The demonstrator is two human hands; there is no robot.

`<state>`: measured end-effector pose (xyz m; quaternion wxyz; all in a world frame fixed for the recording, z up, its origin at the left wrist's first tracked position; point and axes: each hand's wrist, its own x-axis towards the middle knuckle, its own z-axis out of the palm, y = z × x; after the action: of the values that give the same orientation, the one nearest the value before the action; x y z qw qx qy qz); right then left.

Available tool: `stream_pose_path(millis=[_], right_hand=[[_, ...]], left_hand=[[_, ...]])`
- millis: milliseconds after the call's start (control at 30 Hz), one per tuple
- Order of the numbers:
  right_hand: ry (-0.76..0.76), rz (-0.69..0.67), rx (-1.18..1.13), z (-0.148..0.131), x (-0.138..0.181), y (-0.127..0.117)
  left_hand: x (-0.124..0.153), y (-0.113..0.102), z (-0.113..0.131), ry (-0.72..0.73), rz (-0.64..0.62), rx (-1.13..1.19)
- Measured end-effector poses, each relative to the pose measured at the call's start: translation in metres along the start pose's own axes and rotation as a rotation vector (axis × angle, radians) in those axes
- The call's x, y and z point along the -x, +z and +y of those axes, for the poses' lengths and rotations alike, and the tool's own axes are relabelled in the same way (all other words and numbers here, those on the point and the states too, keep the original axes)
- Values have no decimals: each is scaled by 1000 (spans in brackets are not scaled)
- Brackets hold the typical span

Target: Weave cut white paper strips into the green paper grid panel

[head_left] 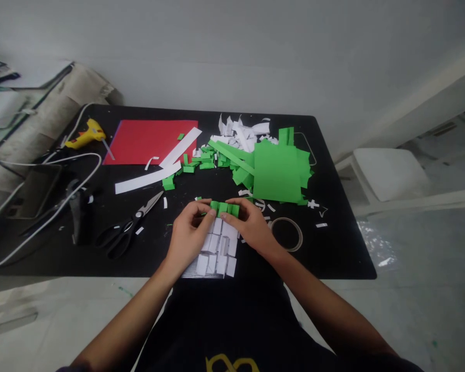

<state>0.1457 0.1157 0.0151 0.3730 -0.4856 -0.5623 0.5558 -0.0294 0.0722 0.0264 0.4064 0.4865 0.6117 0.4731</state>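
Note:
Near the front edge of the black table, a row of folded green paper pieces point(225, 207) lies across the top of several folded white paper pieces point(217, 245). My left hand point(189, 227) pinches the left end of the green row, thumb in front and fingers behind. On the right end, my right hand point(251, 225) grips in the same way, its thumb on the front of the green paper. Under the white pieces, a printed sheet point(194, 269) shows at the lower left. My fingertips behind the row are partly hidden.
Black-handled scissors point(129, 225) lie left, near white paper strips point(147, 177). Behind are a red sheet point(147, 139), a yellow glue gun point(87, 135) with a white cable, green sheets point(277, 173) and white scraps point(244, 134). A tape roll point(300, 243) sits right of my right hand.

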Motion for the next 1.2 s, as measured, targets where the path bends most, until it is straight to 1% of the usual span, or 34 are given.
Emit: stream_pose_path(millis=[167,200,267,367,500,600,633,700,833,900,933,1000,1100,1200], right_hand=[[-335,135,423,-5,8,2],[-385,150,465,-8,11,1],[-431,167,505,-14,18,-3],[-412,173,520,-23,31,-13],[-309,104,498,-25,54,-20],[-142,72,407,-17,72,-14],[-91,74,379,-14,77,-10],[-46,76,333,-7,85,0],[-103,122,257,4,87,16],[-132,139,225,8,82,19],[-141,136,211,9,78,18],[-152,115,183,11,70,14],[-182,102,161,7,62,1],[-310,141,229,-1,71,-12]], left_hand=[[-8,-3,-6,-18,7,-87],[-10,-4,-6,-18,7,-109],[-13,-7,-6,-16,-4,-148],[-13,-12,-4,-17,-30,-160],[-5,-17,-7,-45,-46,-175],[-1,-21,-13,-92,-53,-142],[-1,-22,-15,-92,-52,-120],[-4,-24,-19,-50,-63,-87],[-16,-27,-19,71,-194,-129],[-21,-29,-17,87,-240,-164],[-22,-30,-17,86,-243,-172],[-22,-35,-15,88,-221,-166],[-15,-49,-12,96,-195,-146],[-6,-66,-9,47,-238,-136]])
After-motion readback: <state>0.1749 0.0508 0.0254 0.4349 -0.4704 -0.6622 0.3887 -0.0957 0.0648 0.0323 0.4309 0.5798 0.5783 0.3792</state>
